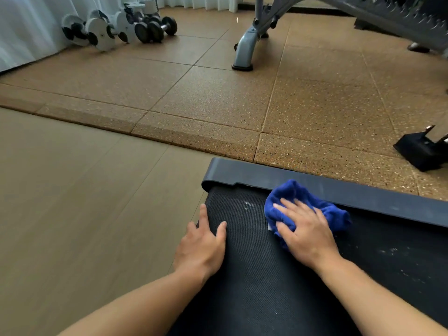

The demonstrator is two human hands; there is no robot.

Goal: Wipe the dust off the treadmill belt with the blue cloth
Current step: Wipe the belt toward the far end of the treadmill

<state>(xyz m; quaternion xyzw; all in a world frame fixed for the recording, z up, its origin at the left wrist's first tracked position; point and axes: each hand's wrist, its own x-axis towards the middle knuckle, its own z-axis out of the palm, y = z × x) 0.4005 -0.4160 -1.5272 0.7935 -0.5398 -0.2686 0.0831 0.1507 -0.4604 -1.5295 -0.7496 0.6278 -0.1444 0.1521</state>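
Observation:
The black treadmill belt [257, 275] fills the lower right, bounded at its far end by a dark grey end rail [339, 187]. A crumpled blue cloth [291, 192] lies on the belt against that rail. My right hand [305, 229] presses down on the cloth with fingers spread flat. My left hand [203, 246] rests flat on the belt's left edge, fingers straight, holding nothing. White dust specks [247, 204] show on the belt left of the cloth, and more dust [392, 253] lies to the right of my right hand.
Beige floor [72, 214] lies left of the treadmill, speckled brown rubber tiles [242, 98] beyond it. Dumbbells [135, 27] sit by a white curtain at the back left. A grey machine leg [244, 49] and a black foot [424, 151] stand on the tiles.

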